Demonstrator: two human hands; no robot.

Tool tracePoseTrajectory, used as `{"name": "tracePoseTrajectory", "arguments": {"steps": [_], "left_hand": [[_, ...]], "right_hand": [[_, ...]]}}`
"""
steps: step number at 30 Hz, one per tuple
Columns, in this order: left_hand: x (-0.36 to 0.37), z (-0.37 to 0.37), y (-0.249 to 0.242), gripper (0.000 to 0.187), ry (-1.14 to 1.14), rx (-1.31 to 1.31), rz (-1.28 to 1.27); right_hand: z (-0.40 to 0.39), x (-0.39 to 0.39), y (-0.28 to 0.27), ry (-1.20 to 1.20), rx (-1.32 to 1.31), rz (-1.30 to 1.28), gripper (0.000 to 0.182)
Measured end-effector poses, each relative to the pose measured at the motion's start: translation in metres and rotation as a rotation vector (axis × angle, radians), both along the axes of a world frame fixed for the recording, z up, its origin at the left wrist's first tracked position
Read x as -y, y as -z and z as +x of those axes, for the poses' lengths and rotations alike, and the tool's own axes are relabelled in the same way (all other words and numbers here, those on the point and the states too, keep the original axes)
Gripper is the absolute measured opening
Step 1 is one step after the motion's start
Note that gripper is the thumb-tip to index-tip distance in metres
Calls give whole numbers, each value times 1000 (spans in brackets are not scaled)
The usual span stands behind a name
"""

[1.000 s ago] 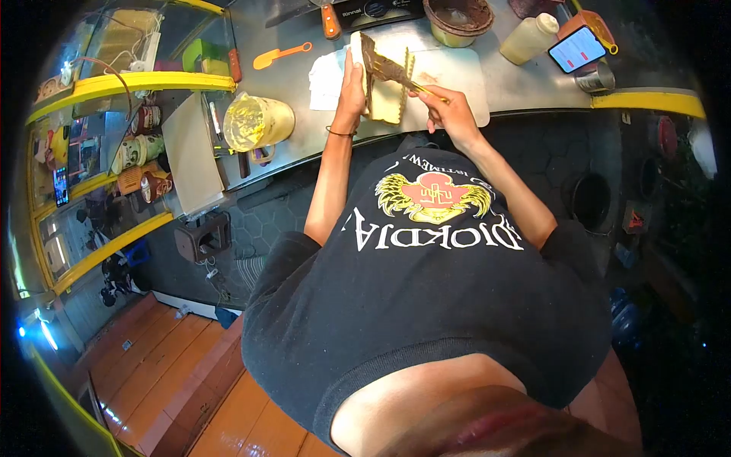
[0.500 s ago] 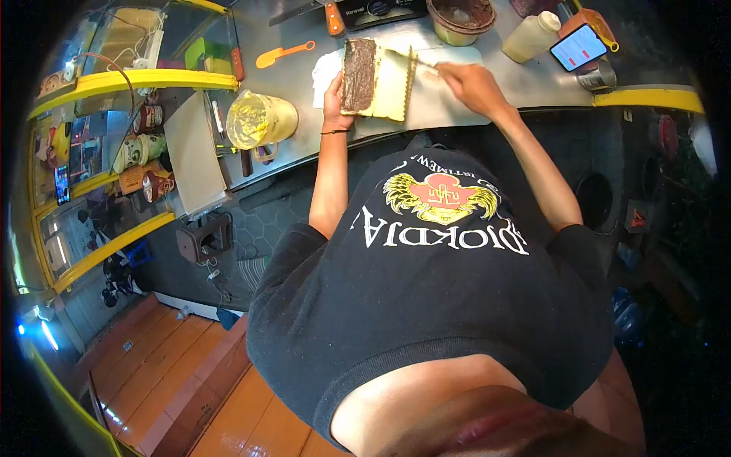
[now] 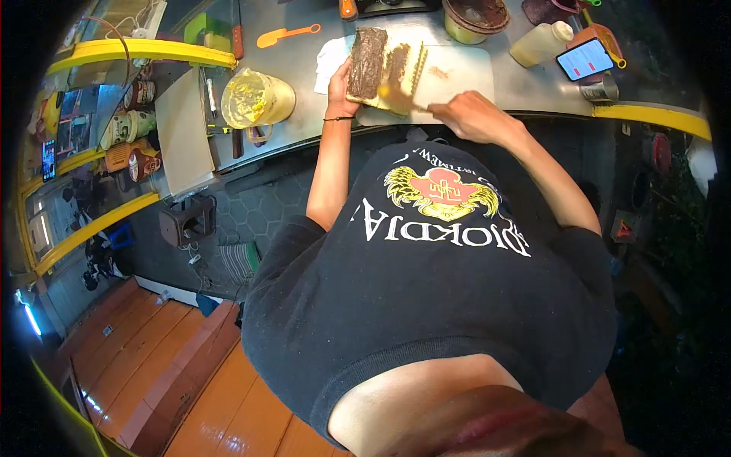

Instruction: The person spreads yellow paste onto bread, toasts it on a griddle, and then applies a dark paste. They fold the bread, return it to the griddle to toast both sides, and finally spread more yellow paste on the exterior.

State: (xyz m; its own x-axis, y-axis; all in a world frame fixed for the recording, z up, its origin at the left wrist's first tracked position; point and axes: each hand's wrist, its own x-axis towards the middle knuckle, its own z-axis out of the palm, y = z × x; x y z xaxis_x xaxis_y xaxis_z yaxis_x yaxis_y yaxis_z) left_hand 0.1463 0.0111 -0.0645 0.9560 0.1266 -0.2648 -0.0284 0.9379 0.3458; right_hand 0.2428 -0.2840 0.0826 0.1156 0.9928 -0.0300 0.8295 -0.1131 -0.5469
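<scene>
At the upper middle of the frame, a split piece of bread (image 3: 387,70) lies spread apart, partly over the white board (image 3: 461,80). The left section carries a thick coat of brown spread (image 3: 368,62) over most of its face; the right section has a dark strip too, with a pale, ridged edge showing on its outer side.

The left hand (image 3: 340,85) is holding the bread by its lower left edge, fingers partly hidden against it, a thin dark band at the wrist. The right hand (image 3: 474,116), just right of the bread, is closed around the end of a spreader (image 3: 401,100), whose blurred head is at the lower end of the right section; I can't tell whether it touches.

Behind the left hand lies a white sheet (image 3: 330,59), and farther left an orange spatula (image 3: 288,35). A clear jug (image 3: 259,100) smeared with yellow stands on the steel counter (image 3: 314,126) at the upper left. Along the top, right of centre, is a bowl (image 3: 462,33) with brown stuff inside. Toward the upper right are a pale squeeze bottle (image 3: 541,44), a phone (image 3: 585,60) with its screen lit, and a metal tin (image 3: 600,88) just below the phone.
</scene>
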Motion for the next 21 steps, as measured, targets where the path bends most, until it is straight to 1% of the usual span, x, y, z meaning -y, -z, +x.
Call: {"name": "tracePoseTrajectory", "arguments": {"steps": [2, 4, 5, 6, 8, 9, 10, 12, 13, 16, 17, 18, 20, 21], "left_hand": [[7, -2, -12, 41, -29, -15, 35], [10, -4, -16, 41, -55, -35, 69], [9, -4, -15, 42, -55, -47, 111], [9, -3, -15, 42, -51, -58, 154], [13, -2, -24, 42, -58, -44, 179], [14, -2, -26, 41, -73, -32, 205], [15, -1, -26, 41, -71, -32, 205], [14, -1, -26, 40, -81, -77, 211], [14, -1, -23, 40, -82, -80, 209], [10, 1, -16, 41, -89, -78, 171], [8, -1, -15, 41, -58, -47, 162], [6, -2, -15, 41, -25, -15, 153], [0, 0, -16, 41, 7, 14, 151], [-2, 2, -17, 41, 33, 40, 149]], "right_hand": [[9, 11, -12, 28, -78, 29, 23], [31, 12, 14, 200, -329, 179, 25], [48, 10, 28, 277, -332, 173, 28], [56, 3, 36, 281, -331, 172, 28], [69, -6, 51, 512, -387, 271, 29], [73, -6, 59, 501, -529, 129, 31], [68, -4, 53, 502, -529, 130, 31], [45, 1, 30, 397, -652, -96, 29], [37, 6, 26, 306, -572, -61, 30], [25, 19, 11, 320, -579, -83, 29], [29, 19, 18, 313, -558, -10, 28], [35, 17, 27, 318, -560, -9, 28], [47, 10, 37, 470, -510, 249, 31], [57, 5, 35, 447, -327, 323, 27]]}}
